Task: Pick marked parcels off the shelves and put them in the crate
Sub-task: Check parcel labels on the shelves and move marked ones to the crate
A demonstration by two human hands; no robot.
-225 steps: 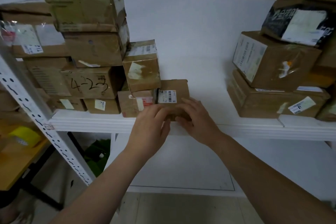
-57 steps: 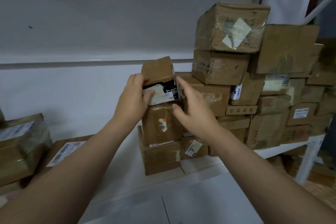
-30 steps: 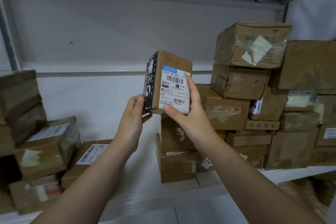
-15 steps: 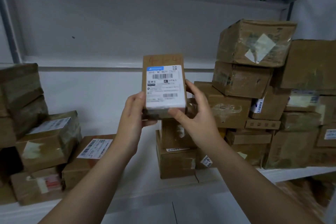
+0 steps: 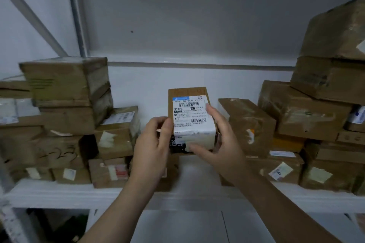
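Small labelled cardboard parcel [image 5: 190, 113] — stiff, likely light — between left grip [image 5: 155, 145] and right grip [image 5: 224, 144], both curled round its lower side edges.

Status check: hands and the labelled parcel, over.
Both gripping: left hand and right hand on the parcel, either side. Held up before the shelf, label toward camera. No crate in view.

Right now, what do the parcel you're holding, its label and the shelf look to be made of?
Parcel: brown cardboard, matt, judging by its dull colour and squared edges.
Label: white paper with printed barcodes, folded over the near edge; possibly a slight sheen.
Shelf: white and smooth, probably painted metal, though the blur leaves that open.
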